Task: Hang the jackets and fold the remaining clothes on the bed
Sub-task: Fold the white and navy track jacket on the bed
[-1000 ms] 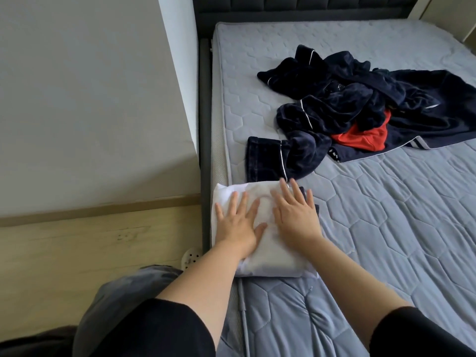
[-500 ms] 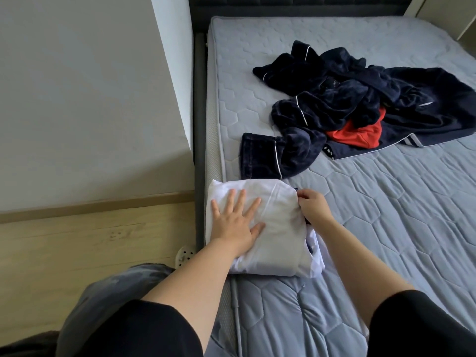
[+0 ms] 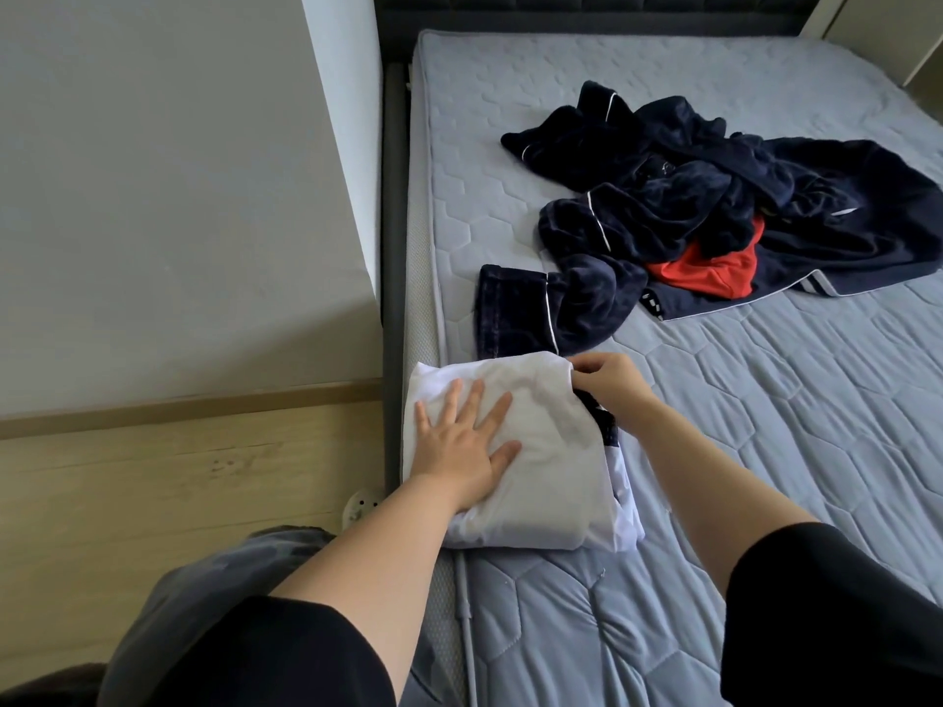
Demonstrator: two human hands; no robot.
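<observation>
Down at the near left edge of the grey quilted mattress (image 3: 765,451) lies a folded white garment (image 3: 530,482); the left hand (image 3: 464,441) presses flat on it with fingers straight and spread, while the right hand (image 3: 607,382) pinches its far right corner, fingers curled on the cloth. Just beyond, touching the white bundle, a heap of navy fleece clothes (image 3: 689,206) sprawls across the bed with a red garment (image 3: 709,270) tucked among them.

A plain grey wall (image 3: 153,196) meets a pale wooden floor (image 3: 178,492) along a light wood skirting (image 3: 178,411). Beside it stands a dark bed frame (image 3: 393,222) with a padded headboard (image 3: 587,7) (tufted in squares), carrying a grey mattress (image 3: 791,451) quilted in hexagons; the light is soft
</observation>
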